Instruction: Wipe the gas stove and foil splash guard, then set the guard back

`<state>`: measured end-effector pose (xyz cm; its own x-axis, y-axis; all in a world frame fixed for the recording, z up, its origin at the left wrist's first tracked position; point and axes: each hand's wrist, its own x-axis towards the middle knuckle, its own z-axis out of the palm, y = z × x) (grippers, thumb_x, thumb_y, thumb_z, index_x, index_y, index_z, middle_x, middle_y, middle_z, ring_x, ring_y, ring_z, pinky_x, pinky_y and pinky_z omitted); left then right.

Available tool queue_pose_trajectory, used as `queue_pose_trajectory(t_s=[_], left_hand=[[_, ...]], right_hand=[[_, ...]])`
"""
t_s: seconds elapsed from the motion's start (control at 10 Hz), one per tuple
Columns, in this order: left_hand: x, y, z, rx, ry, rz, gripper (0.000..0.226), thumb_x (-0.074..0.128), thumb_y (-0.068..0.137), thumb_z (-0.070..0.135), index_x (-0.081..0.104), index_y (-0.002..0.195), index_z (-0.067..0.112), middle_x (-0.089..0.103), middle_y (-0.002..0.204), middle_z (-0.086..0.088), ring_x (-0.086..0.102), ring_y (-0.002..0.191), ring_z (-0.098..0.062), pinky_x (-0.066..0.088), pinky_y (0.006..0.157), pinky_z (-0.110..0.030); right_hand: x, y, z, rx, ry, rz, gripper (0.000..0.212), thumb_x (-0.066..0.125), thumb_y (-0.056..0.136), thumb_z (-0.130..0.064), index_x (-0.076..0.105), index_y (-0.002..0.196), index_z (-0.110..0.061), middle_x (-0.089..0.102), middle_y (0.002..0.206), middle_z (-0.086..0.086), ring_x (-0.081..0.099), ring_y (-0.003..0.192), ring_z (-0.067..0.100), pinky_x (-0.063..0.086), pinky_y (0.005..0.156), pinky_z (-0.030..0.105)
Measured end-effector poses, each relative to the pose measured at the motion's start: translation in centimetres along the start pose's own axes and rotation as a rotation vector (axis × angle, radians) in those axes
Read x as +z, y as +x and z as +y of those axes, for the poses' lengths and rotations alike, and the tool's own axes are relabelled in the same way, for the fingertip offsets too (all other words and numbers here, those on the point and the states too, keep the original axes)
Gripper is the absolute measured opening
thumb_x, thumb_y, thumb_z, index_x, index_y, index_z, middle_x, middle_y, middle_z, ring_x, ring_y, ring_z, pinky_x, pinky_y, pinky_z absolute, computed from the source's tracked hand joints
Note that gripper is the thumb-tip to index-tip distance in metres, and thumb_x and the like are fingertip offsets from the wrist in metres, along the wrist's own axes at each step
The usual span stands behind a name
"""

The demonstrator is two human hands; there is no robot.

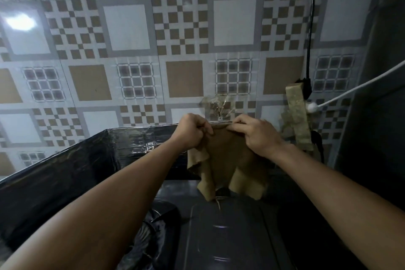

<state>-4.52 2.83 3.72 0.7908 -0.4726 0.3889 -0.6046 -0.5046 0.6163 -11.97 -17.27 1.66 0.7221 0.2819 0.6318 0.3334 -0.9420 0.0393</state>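
Observation:
A tan cloth (pixel 228 160) hangs over the top edge of the dark foil splash guard (pixel 72 173), which stands upright behind and to the left of the gas stove (pixel 230 232). My left hand (pixel 192 132) is a fist pinching the cloth's upper left corner at the guard's rim. My right hand (pixel 256 133) presses the cloth's upper right part against the same rim, fingers curled over it. The cloth's lower corners dangle above the dark stove top. A burner (pixel 153 226) shows partly under my left forearm.
A patterned tiled wall (pixel 135 68) rises behind the guard. A black cable (pixel 310 28) drops to a plug (pixel 305 87) on a beige block (pixel 295 112) at right. A white cord (pixel 350 87) crosses there. A clear wall hook (pixel 217 105) sits just above my hands.

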Motion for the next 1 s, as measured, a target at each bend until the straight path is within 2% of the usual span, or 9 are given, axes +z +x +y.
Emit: queue_pose_trajectory(t_s=[0.1,0.2,0.4,0.5,0.6,0.7,0.8,0.9,1.0], left_hand=[[1.1,1.2,-0.3,0.056,0.151,0.0,0.039,0.047,0.085,-0.014,0.076,0.097,0.009,0.063,0.101,-0.004,0.056,0.092,-0.016,0.049,0.081,-0.021],[2.1,2.9,-1.1,0.112,0.31,0.018,0.036,0.051,0.089,-0.006,0.072,0.113,0.012,0.062,0.114,-0.007,0.058,0.105,-0.024,0.046,0.101,-0.032],[2.9,5.4,-1.8,0.053,0.335,0.073,0.034,0.048,0.095,0.002,0.063,0.125,0.01,0.056,0.123,-0.014,0.055,0.111,-0.032,0.047,0.099,-0.038],[3.8,5.7,-2.2,0.022,0.425,0.021,0.042,0.044,0.096,0.004,0.054,0.136,0.016,0.051,0.122,-0.013,0.053,0.112,-0.03,0.043,0.101,-0.037],[4.6,5.7,-2.6,-0.065,0.398,-0.086,0.044,0.049,0.092,0.004,0.057,0.133,0.019,0.058,0.122,-0.012,0.056,0.112,-0.029,0.046,0.1,-0.036],[4.6,5.2,-2.4,-0.158,0.254,-0.163,0.05,0.051,0.088,0.001,0.056,0.135,0.02,0.061,0.125,-0.01,0.058,0.112,-0.028,0.05,0.097,-0.036],[4.3,4.2,-2.8,-0.244,0.213,-0.287,0.041,0.062,0.085,0.009,0.065,0.125,0.019,0.064,0.119,-0.007,0.061,0.107,-0.023,0.051,0.092,-0.031],[3.5,2.0,-3.5,-0.268,0.236,-0.347,0.031,0.071,0.082,0.023,0.073,0.112,0.02,0.069,0.108,-0.005,0.061,0.099,-0.016,0.048,0.088,-0.027],[2.3,-0.6,-3.5,-0.27,0.26,-0.326,0.032,0.072,0.082,0.027,0.072,0.114,0.019,0.069,0.109,-0.004,0.059,0.1,-0.016,0.046,0.085,-0.026]], right_hand=[[0.9,0.8,1.4,0.072,-0.063,-0.068,0.039,0.047,0.094,-0.004,0.065,0.124,-0.02,0.057,0.117,0.004,0.06,0.087,0.026,0.041,0.068,0.029],[1.6,1.9,1.9,0.139,-0.134,-0.123,0.045,0.04,0.096,-0.006,0.055,0.135,-0.023,0.049,0.119,0.007,0.057,0.09,0.028,0.037,0.067,0.031],[4.0,4.6,2.9,0.198,-0.191,-0.132,0.04,0.041,0.099,-0.01,0.047,0.137,-0.02,0.043,0.107,0.009,0.052,0.078,0.026,0.038,0.062,0.032],[5.4,5.5,2.6,0.268,-0.245,-0.172,0.036,0.043,0.099,-0.015,0.044,0.135,-0.02,0.042,0.114,0.011,0.056,0.083,0.029,0.04,0.063,0.035],[6.4,5.1,2.1,0.333,-0.241,-0.22,0.035,0.037,0.1,-0.018,0.042,0.135,-0.019,0.04,0.125,0.014,0.058,0.086,0.032,0.048,0.07,0.04],[6.7,4.4,1.5,0.401,-0.152,-0.235,0.041,0.034,0.101,-0.016,0.038,0.142,-0.021,0.041,0.129,0.013,0.058,0.093,0.032,0.05,0.079,0.041],[6.5,3.3,1.0,0.454,-0.083,-0.261,0.041,0.046,0.094,-0.017,0.047,0.135,-0.023,0.046,0.117,0.009,0.056,0.098,0.031,0.045,0.076,0.036],[6.1,1.6,0.6,0.478,-0.102,-0.293,0.035,0.051,0.092,-0.026,0.059,0.126,-0.02,0.047,0.125,0.007,0.05,0.112,0.029,0.045,0.087,0.038],[5.5,-0.1,-0.2,0.542,-0.061,-0.351,0.04,0.055,0.092,-0.03,0.057,0.13,-0.019,0.044,0.136,0.006,0.046,0.122,0.028,0.044,0.098,0.041]])
